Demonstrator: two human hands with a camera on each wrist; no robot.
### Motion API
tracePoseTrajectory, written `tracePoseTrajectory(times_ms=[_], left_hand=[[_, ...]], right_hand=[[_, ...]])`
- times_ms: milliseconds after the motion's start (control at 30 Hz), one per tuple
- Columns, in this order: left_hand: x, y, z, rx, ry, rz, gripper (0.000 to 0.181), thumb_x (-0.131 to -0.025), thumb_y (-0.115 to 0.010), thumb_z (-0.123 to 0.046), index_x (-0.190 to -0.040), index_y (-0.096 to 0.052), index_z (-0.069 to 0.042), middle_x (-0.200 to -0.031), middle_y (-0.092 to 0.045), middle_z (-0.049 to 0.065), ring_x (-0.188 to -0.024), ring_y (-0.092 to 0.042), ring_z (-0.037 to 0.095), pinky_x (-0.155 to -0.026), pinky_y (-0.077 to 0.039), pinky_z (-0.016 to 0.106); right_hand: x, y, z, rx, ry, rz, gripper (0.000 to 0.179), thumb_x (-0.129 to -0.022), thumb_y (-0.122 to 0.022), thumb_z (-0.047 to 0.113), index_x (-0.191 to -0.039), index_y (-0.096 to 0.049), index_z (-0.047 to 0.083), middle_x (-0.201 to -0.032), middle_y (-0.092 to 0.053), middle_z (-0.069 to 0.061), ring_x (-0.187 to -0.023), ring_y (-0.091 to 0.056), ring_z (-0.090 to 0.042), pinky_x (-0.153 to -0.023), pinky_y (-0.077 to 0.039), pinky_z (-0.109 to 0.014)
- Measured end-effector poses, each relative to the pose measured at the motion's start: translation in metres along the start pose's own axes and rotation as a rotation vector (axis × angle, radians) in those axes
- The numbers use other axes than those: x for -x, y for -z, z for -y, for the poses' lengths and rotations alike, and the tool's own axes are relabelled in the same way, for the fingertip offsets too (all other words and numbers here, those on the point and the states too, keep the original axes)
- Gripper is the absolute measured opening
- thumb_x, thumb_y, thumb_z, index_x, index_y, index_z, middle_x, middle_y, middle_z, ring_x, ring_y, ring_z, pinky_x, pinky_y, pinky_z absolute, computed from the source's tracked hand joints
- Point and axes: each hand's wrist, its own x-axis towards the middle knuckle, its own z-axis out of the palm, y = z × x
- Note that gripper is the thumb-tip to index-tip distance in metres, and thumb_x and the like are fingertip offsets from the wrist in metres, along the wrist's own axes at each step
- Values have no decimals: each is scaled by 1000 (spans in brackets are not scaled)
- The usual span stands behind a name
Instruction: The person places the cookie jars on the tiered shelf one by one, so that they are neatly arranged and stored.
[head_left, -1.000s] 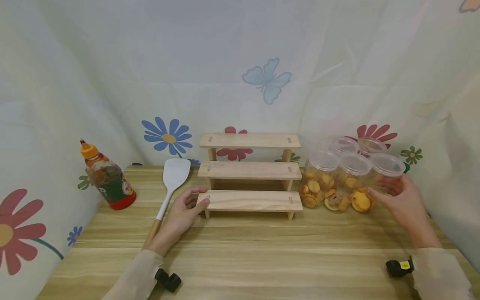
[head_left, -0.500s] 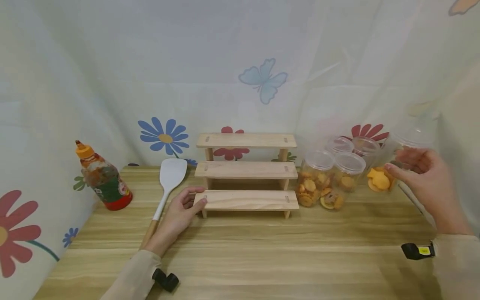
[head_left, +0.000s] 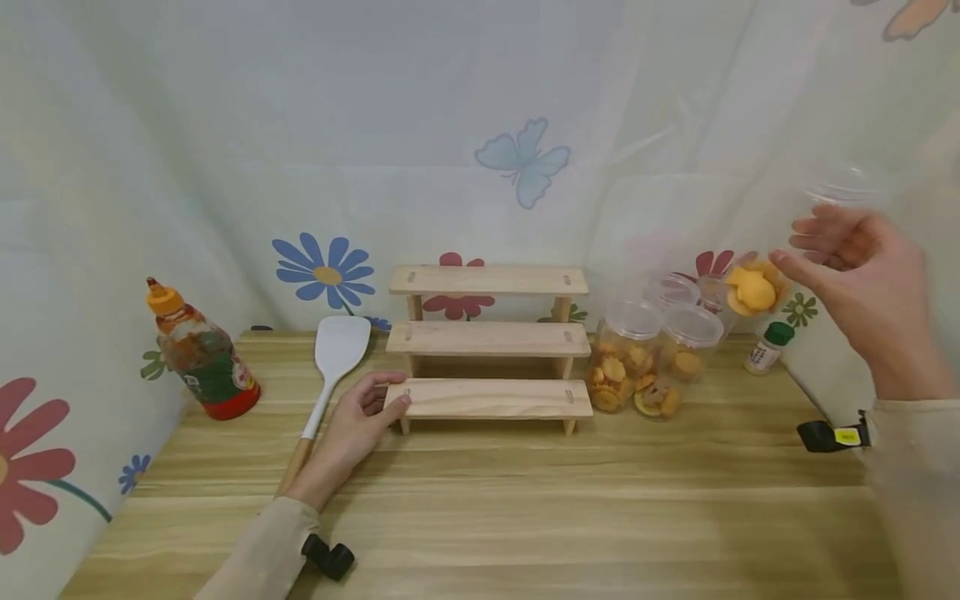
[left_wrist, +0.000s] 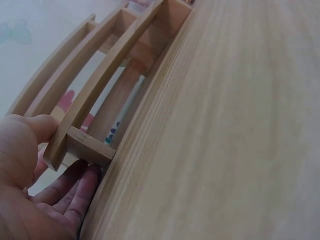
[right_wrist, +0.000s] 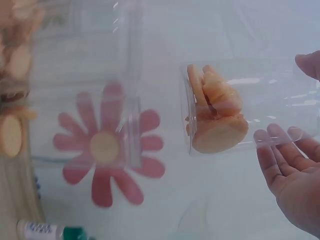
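Left hand [head_left: 360, 421] on a three-tier wooden stand [head_left: 487, 337], right hand [head_left: 866, 287] lifting a clear biscuit jar [right_wrist: 250, 107]
On the wood-grain table [head_left: 525, 517], the stand sits upright, its lowest tier's left end gripped between the left thumb and fingers; a white-headed spatula [head_left: 341, 346] lies to its left, the handle passing beneath the forearm. Clustered lidded jars [head_left: 641, 358] stand just right of it, and a red sauce bottle [head_left: 210, 367] stands far left. Clasped by the right thumb and fingers, the biscuit jar tilts above the table, near a small green-capped bottle [head_left: 767, 354].
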Motion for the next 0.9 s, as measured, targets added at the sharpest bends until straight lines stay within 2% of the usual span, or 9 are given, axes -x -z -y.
tracePoseTrajectory(times_ms=[100, 167, 267, 367, 467, 700, 833, 900], left_hand=[[0, 1, 1, 1, -1, 0, 42, -108, -78, -29, -146, -67, -13, -145, -71, 15, -130, -68, 29, -101, -52, 22], [0, 0, 1, 7, 4, 0, 42, -108, -78, -28, -145, -67, -13, -144, -71, 15, -127, -68, 28, -99, -52, 22], [1, 0, 1, 24, 14, -2, 41, -107, -79, -26, -145, -68, -13, -141, -72, 16, -122, -69, 27, -93, -54, 23], [1, 0, 0, 34, 15, -3, 42, -107, -79, -26, -145, -68, -14, -139, -73, 17, -120, -70, 28, -91, -55, 24], [2, 2, -1, 25, 9, -4, 42, -107, -80, -28, -146, -68, -15, -143, -72, 15, -125, -69, 29, -95, -54, 24], [2, 3, 0, 16, 3, -5, 45, -107, -80, -29, -147, -67, -16, -149, -69, 14, -132, -67, 29, -101, -52, 25], [2, 2, -1, 28, -1, -6, 44, -106, -81, -28, -146, -68, -15, -148, -70, 14, -130, -68, 29, -100, -53, 24], [2, 2, -1, 26, -2, -4, 44, -106, -81, -29, -146, -68, -15, -146, -70, 14, -129, -68, 30, -101, -54, 28]], right_hand=[[-10, -14, 15, -53, -5, 38, 54, -97, -89, 14, -145, -64, 23, -123, -72, 16, -107, -68, -1, -85, -53, -7], [-16, -24, 25, -58, -23, 80, 57, -97, -90, 19, -146, -62, 23, -126, -71, 13, -107, -69, -3, -79, -57, -12], [-23, -42, 40, -61, -37, 134, 63, -97, -91, 27, -151, -59, 23, -131, -70, 10, -110, -68, -4, -78, -57, -13], [-28, -61, 54, -106, -19, 169, 65, -97, -91, 29, -153, -60, 20, -134, -70, 7, -115, -69, -8, -86, -55, -11], [-31, -83, 67, -166, 10, 206, 64, -97, -91, 29, -153, -61, 18, -136, -72, 4, -120, -69, -11, -92, -54, -11], [-37, -133, 96, -353, 39, 314, 65, -97, -91, 22, -154, -60, 11, -137, -72, -2, -124, -70, -18, -97, -56, -18], [-38, -161, 111, -369, 58, 365, 66, -98, -90, 22, -155, -59, 7, -141, -71, -10, -125, -70, -20, -100, -57, -21], [-38, -175, 116, -368, 64, 385, 66, -98, -89, 22, -154, -58, 6, -144, -69, -14, -125, -70, -21, -102, -57, -24]])
